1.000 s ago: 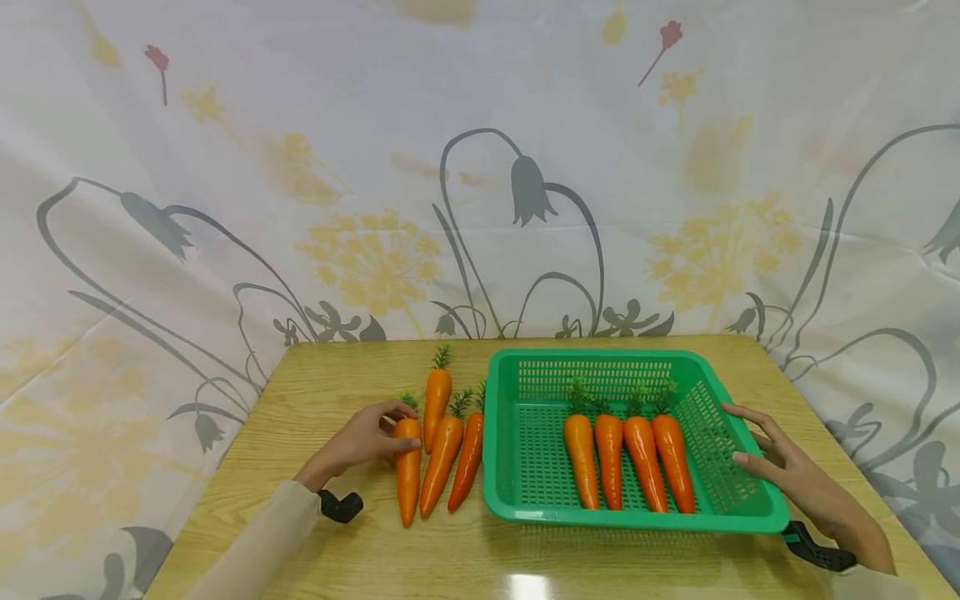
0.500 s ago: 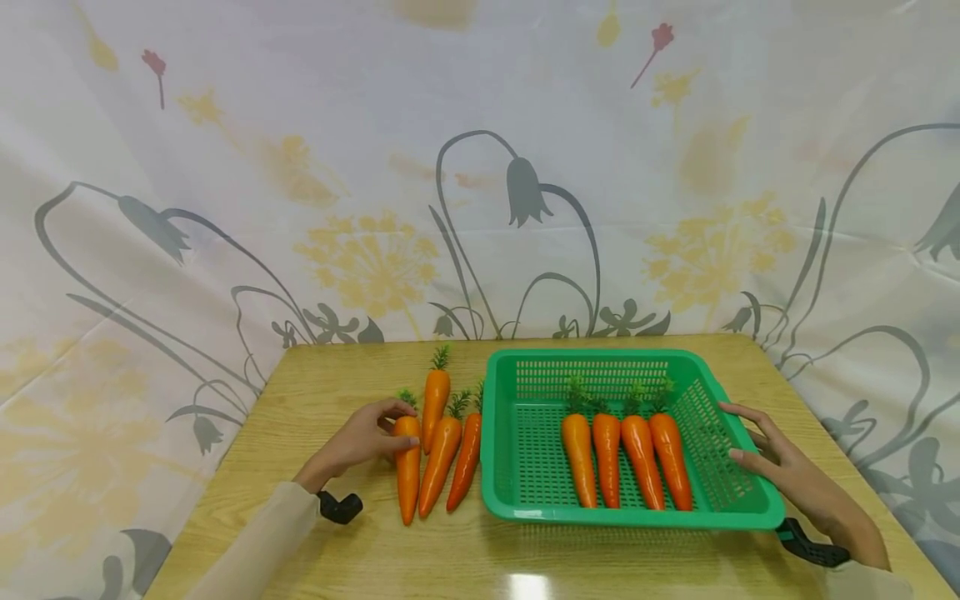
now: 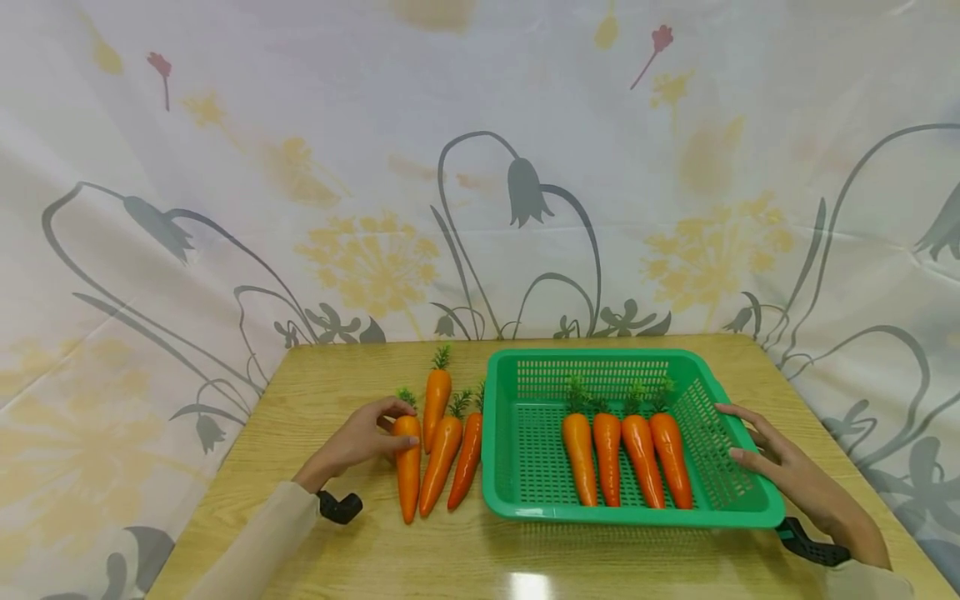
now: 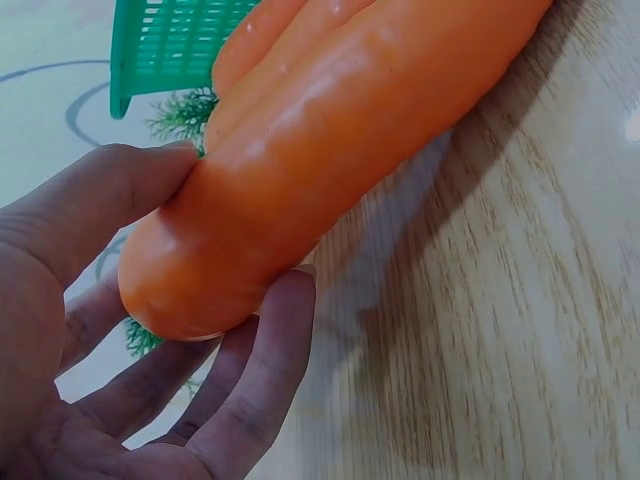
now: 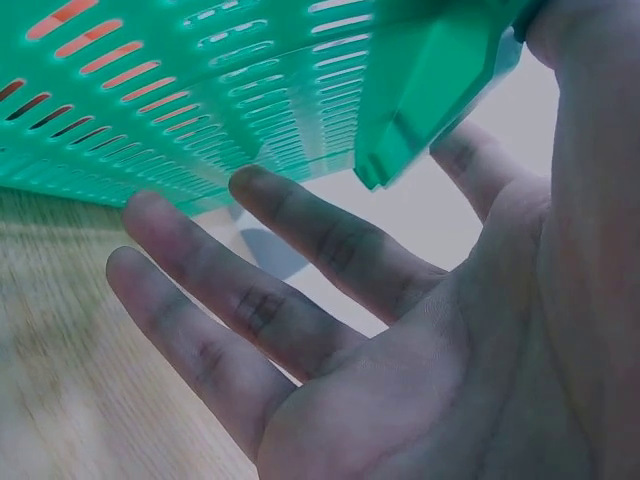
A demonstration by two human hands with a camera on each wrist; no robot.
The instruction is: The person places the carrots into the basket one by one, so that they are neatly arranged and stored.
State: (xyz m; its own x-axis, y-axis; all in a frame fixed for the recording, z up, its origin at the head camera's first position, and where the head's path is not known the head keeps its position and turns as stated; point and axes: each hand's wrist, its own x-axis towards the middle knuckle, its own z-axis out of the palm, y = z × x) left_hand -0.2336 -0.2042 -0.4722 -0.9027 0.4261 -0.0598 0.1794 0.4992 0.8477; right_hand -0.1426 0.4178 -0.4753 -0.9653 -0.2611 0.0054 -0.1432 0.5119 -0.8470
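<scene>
My left hand (image 3: 360,437) pinches the thick upper end of an orange carrot (image 3: 407,487) on the table. In the left wrist view, the thumb lies on one side of this carrot (image 4: 270,190) and the fingers curl at the other. Close to its right are three more carrots with green tops, one set farther back (image 3: 437,400). My right hand (image 3: 798,479) rests at the right rim of a green plastic basket (image 3: 630,519). Its thumb lies on the rim; the other fingers (image 5: 255,310) are straight along the outer wall. Inside lies a row of several carrots (image 3: 609,458), tops away from me.
The wooden table (image 3: 315,383) ends at a flower-printed cloth (image 3: 480,208) behind and at both sides. The basket stands close to the right of the loose carrots. A black wrist strap piece (image 3: 340,507) sits below the left hand, another (image 3: 813,546) below the right.
Almost nothing differs. The head view has shifted slightly; both hands, the pinched carrot and the basket keep their places.
</scene>
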